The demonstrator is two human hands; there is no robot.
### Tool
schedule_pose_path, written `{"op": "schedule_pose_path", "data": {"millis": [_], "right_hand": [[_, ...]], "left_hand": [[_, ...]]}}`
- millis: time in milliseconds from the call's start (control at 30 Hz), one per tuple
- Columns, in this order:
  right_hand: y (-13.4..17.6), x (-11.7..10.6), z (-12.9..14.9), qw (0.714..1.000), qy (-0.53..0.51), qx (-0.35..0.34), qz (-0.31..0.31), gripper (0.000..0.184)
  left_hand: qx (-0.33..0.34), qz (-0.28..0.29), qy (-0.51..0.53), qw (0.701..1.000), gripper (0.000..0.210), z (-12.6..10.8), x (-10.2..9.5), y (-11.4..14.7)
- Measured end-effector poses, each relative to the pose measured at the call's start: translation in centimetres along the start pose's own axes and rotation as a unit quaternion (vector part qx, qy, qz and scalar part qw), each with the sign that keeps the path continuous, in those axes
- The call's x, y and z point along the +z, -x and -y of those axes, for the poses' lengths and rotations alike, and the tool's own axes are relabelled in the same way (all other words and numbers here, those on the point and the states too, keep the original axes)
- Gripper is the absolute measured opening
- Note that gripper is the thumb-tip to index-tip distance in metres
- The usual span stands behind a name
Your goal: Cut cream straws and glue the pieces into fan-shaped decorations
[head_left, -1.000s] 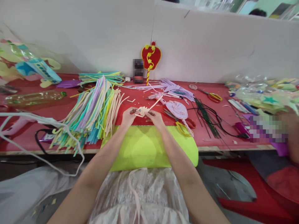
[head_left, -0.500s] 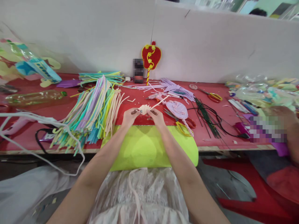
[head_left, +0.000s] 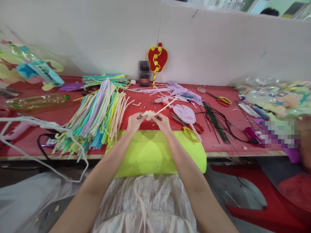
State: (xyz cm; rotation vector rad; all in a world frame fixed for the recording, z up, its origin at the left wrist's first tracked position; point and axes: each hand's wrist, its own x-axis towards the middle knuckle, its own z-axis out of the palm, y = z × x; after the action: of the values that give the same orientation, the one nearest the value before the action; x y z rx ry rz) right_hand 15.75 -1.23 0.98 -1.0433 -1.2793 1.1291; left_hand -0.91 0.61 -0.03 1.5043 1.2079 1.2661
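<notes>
A bundle of pastel stems [head_left: 93, 113] lies on the red table [head_left: 46, 118]; my left hand [head_left: 134, 123] pinches a small cream piece [head_left: 149, 114]. My right hand [head_left: 162, 123] pinches a pale stem [head_left: 166, 107] at that piece's right edge; a lilac disc [head_left: 184, 114] lies farther right.

A small cream piece [head_left: 148, 114] with a bumpy, ruffled edge is held over the red surface [head_left: 211, 149]; a thin pale strip [head_left: 167, 106] slants up rightward beside it.

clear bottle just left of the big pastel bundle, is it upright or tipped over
Tipped over: the clear bottle lies lengthwise on the red table, its green cap pointing toward the picture's right.
</notes>
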Motion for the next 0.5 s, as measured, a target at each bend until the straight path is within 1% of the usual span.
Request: {"op": "schedule_pose_path", "data": {"millis": [167, 333, 500], "right_hand": [[-0.21, -0.03, -0.36, 1.000, -0.019, 0.004, -0.005, 0.031], [-0.46, -0.17, -0.71, 0.999, -0.029, 0.027, -0.021, 0.036], [-0.54, -0.24, -0.88, 0.998, -0.040, 0.047, -0.017, 0.034]], "left_hand": [[-0.016, 0.004, -0.001, 1.000, 0.030, 0.00, -0.10, 0.05], [-0.028, 0.002, -0.027, 0.999, 0.034, 0.05, -0.19, 0.03], [-0.030, 0.002, -0.035, 0.999, 0.032, -0.20, -0.12, -0.07]]}}
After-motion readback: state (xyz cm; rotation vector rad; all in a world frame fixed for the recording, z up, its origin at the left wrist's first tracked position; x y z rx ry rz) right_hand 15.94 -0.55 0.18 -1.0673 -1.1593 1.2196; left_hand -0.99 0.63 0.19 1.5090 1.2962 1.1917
